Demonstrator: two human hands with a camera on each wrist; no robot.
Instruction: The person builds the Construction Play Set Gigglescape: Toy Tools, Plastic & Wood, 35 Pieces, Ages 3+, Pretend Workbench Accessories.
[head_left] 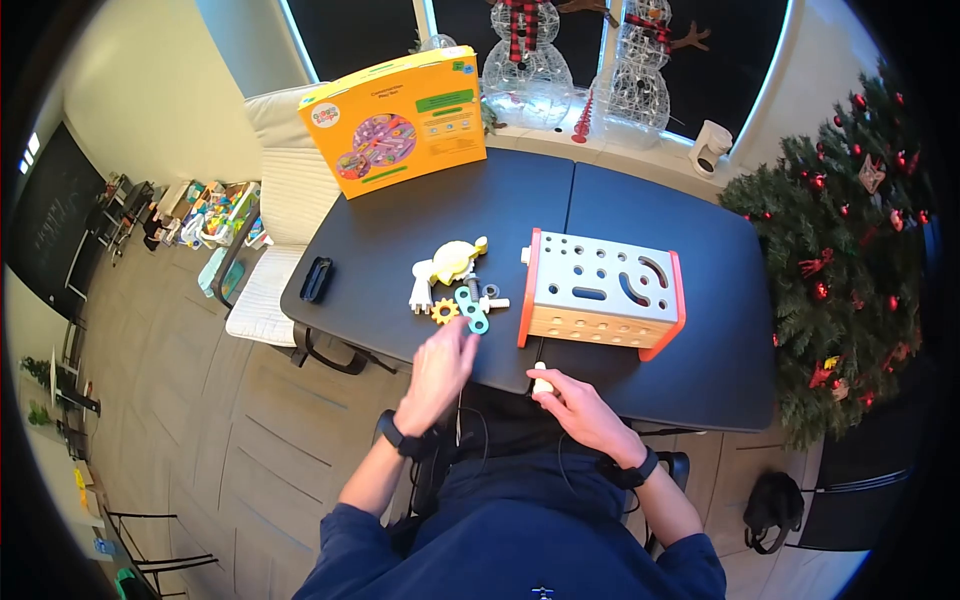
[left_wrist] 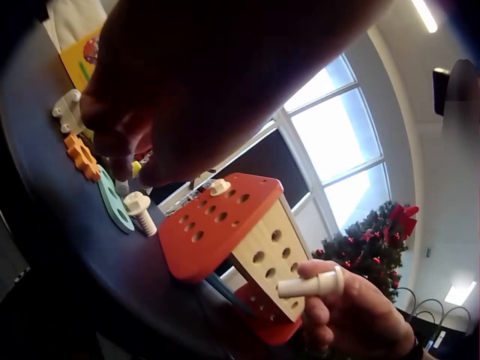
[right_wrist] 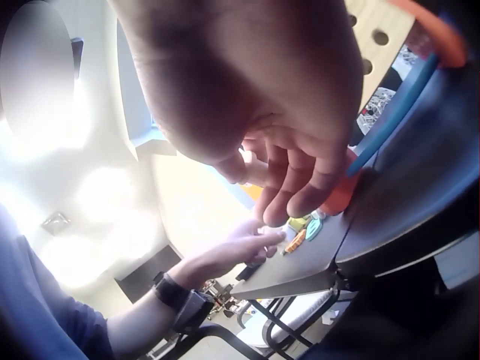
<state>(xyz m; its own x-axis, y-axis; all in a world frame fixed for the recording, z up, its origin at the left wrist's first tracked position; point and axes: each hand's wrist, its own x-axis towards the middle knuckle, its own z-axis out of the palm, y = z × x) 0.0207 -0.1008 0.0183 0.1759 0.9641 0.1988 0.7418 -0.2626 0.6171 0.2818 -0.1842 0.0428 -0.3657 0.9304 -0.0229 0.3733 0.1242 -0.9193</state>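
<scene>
My right hand (head_left: 590,415) pinches a cream peg (left_wrist: 311,285) with a collar, at the table's near edge. My left hand (head_left: 440,370) reaches over the near side of a pile of toy parts, its fingers loosely bent close to a teal strip with holes (head_left: 478,324) and an orange gear (head_left: 444,311). Around these lie a white screw (left_wrist: 142,212), a dark nut (head_left: 490,291), a yellow piece (head_left: 455,260) and a white pronged piece (head_left: 421,292). Right of the pile stands a toy workbench (head_left: 600,275) with a grey-blue holed top, red ends and wooden sides.
A yellow toy box (head_left: 410,125) stands at the table's back left. A black case (head_left: 317,280) lies near the left edge. Beyond the table are a cushioned chair (head_left: 285,210), a decorated Christmas tree (head_left: 840,250) and lit snowmen (head_left: 527,70) by the window.
</scene>
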